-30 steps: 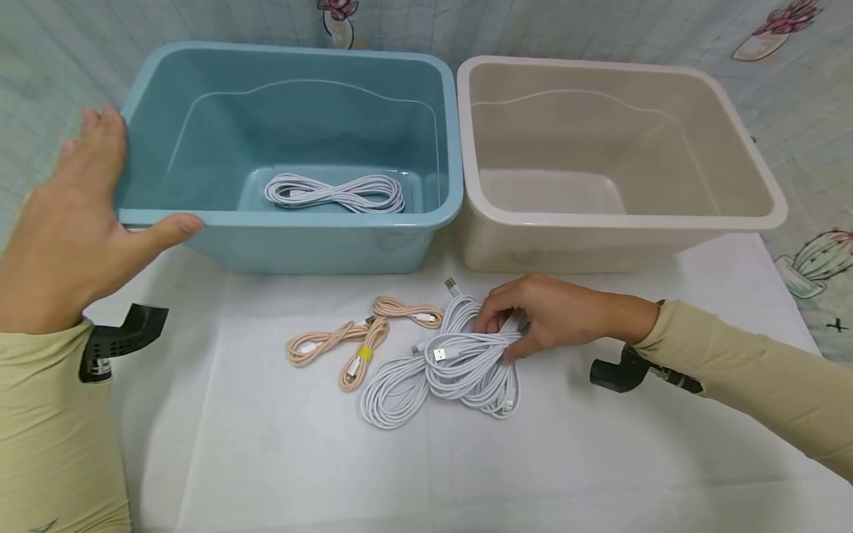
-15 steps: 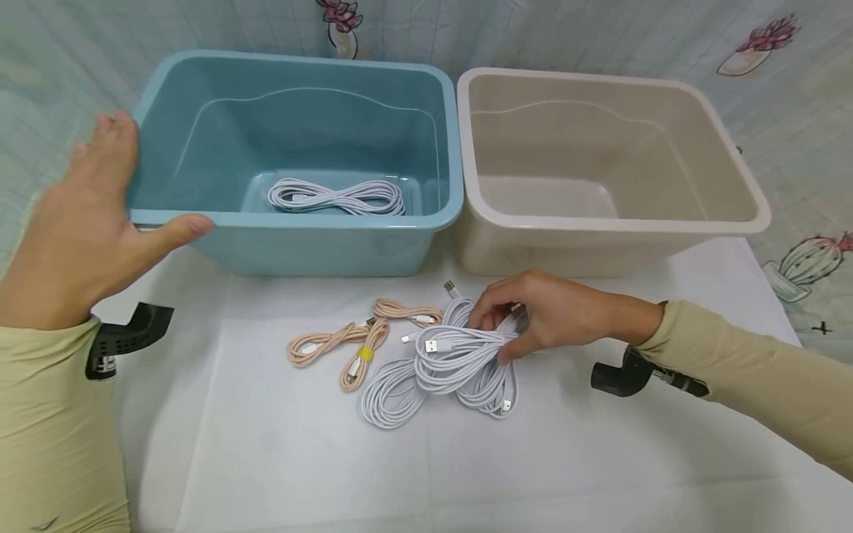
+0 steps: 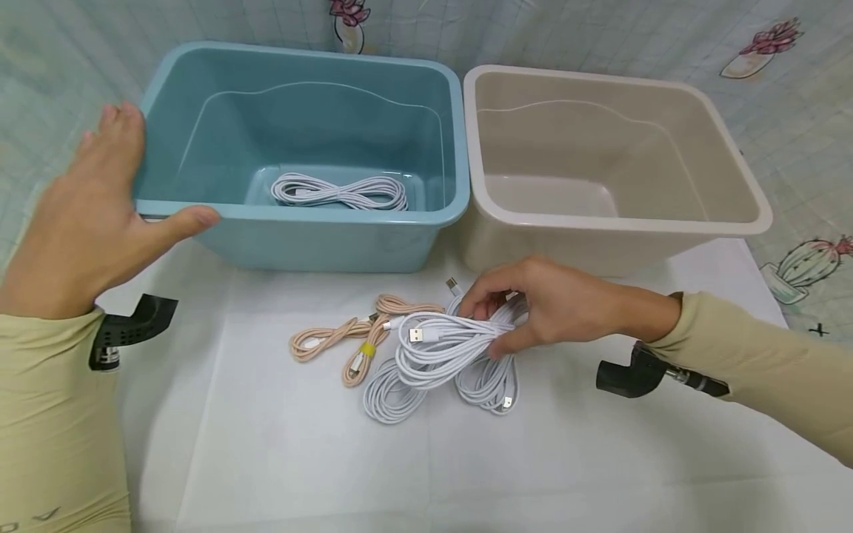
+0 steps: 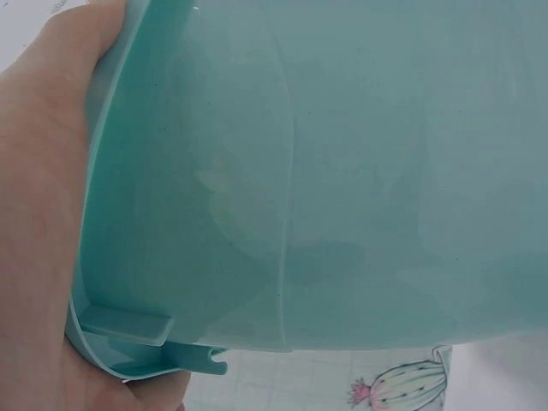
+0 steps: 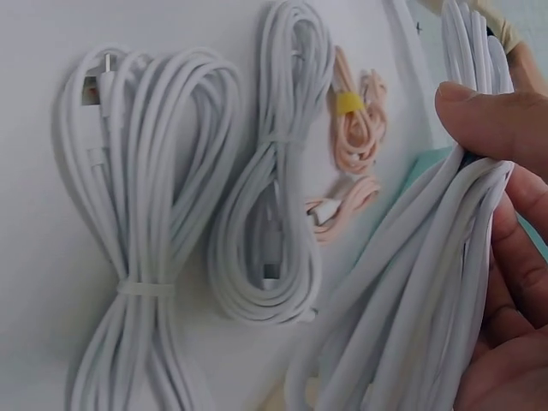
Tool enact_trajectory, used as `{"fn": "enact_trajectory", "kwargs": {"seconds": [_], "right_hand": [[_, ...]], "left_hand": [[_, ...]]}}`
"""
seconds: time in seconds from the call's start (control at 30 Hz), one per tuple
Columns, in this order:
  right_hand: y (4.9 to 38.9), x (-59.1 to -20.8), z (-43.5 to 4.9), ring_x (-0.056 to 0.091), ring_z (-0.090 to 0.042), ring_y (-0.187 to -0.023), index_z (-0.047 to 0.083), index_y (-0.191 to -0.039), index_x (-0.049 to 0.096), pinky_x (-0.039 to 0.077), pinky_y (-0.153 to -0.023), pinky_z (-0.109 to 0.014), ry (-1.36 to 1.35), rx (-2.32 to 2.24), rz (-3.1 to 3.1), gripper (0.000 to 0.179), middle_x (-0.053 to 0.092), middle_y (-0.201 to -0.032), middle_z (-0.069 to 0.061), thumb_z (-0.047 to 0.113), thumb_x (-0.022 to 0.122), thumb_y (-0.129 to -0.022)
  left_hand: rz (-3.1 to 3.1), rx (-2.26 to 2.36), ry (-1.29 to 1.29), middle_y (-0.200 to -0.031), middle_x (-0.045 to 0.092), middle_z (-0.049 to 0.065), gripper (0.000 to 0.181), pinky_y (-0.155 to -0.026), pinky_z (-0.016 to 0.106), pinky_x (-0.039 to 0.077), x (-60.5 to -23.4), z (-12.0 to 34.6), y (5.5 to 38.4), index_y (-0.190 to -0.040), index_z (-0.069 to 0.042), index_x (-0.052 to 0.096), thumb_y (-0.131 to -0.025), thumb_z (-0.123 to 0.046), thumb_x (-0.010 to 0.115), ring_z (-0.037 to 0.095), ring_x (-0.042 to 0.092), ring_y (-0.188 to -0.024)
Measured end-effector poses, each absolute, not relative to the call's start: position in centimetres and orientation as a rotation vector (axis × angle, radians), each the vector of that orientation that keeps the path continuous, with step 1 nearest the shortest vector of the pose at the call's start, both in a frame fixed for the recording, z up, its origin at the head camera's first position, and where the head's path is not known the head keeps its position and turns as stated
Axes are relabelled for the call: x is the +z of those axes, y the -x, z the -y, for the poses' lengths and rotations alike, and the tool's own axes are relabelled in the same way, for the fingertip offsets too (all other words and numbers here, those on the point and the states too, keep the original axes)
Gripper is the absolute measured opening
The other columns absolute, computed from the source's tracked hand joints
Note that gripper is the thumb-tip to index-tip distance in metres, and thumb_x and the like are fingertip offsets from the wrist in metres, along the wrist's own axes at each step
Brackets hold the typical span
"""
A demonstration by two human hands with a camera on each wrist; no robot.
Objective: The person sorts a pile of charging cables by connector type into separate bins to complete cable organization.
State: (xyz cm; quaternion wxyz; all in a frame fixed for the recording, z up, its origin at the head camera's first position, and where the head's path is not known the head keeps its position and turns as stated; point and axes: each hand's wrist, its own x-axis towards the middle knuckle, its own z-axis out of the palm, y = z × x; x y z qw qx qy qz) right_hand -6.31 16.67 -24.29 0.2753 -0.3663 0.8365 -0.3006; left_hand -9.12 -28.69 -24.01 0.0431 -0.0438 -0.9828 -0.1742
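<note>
My right hand (image 3: 543, 300) pinches a coiled white USB cable (image 3: 433, 344) between thumb and fingers; its plug points left. In the right wrist view the gripped cable (image 5: 419, 282) hangs close to the camera, over two more bundled white cables (image 5: 145, 205) on the white cloth. Three peach-coloured cables (image 3: 320, 342) lie just left of them, one with a yellow tie (image 3: 367, 349). At the near left corner of the blue tub (image 3: 320, 229) my left hand (image 3: 93, 215) grips the rim, thumb along the front edge. One white cable bundle (image 3: 340, 192) lies inside this tub.
Right beside the blue tub stands a beige tub (image 3: 613, 226), its bare bottom visible. A patterned cloth (image 3: 566, 29) hangs behind both tubs. White cloth (image 3: 320, 466) covers the table in front of the cables.
My right hand has drawn the white cable up and leftward from the pile, over the peach cables' edge. My left hand stays at the blue tub's corner; the view shifts slightly.
</note>
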Motion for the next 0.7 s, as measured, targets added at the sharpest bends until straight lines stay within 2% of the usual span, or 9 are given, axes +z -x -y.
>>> {"fn": "enact_trajectory", "kwargs": {"seconds": [0.17, 0.3, 0.43, 0.7], "right_hand": [[6.4, -23.2, -15.8, 0.061, -0.001, -0.088, 0.039, -0.106, 0.067, 0.053, -0.079, -0.019, 1.024, -0.815, -2.276, 0.043, 0.066, -0.093, 0.020, 0.027, 0.088, -0.070], [6.5, -22.3, -15.0, 0.061, 0.000, -0.089, 0.038, -0.107, 0.067, 0.054, -0.080, -0.019, 1.065, -0.828, -2.283, 0.043, 0.066, -0.095, 0.020, 0.029, 0.088, -0.070], [6.4, -21.4, -14.4, 0.061, 0.001, -0.089, 0.037, -0.108, 0.068, 0.054, -0.079, -0.019, 1.070, -0.843, -2.294, 0.044, 0.065, -0.095, 0.020, 0.026, 0.088, -0.070], [6.3, -18.9, -13.5, 0.061, 0.001, -0.088, 0.031, -0.105, 0.070, 0.055, -0.077, -0.019, 1.138, -0.926, -2.343, 0.044, 0.067, -0.094, 0.020, 0.024, 0.090, -0.067]], "left_hand": [[2.991, -0.509, 0.121, -0.164, -0.004, 0.010, 0.113, -0.117, 0.069, 0.011, -23.9, 28.9, 9.1, -0.157, -0.013, -0.004, -0.081, -0.063, 0.062, 0.054, 0.004, -0.147], [2.966, -0.498, 0.133, -0.165, 0.000, 0.013, 0.113, -0.117, 0.070, 0.014, -23.6, 29.0, 9.1, -0.158, -0.013, -0.001, -0.080, -0.065, 0.062, 0.057, 0.007, -0.145], [2.976, -0.497, 0.144, -0.164, -0.003, 0.009, 0.115, -0.123, 0.060, 0.008, -23.3, 28.9, 9.1, -0.157, -0.011, -0.003, -0.080, -0.067, 0.061, 0.043, 0.001, -0.151], [3.003, -0.547, 0.162, -0.163, -0.008, 0.005, 0.115, -0.126, 0.056, 0.002, -23.7, 28.9, 9.2, -0.157, -0.014, -0.008, -0.081, -0.063, 0.063, 0.037, -0.006, -0.153]]}}
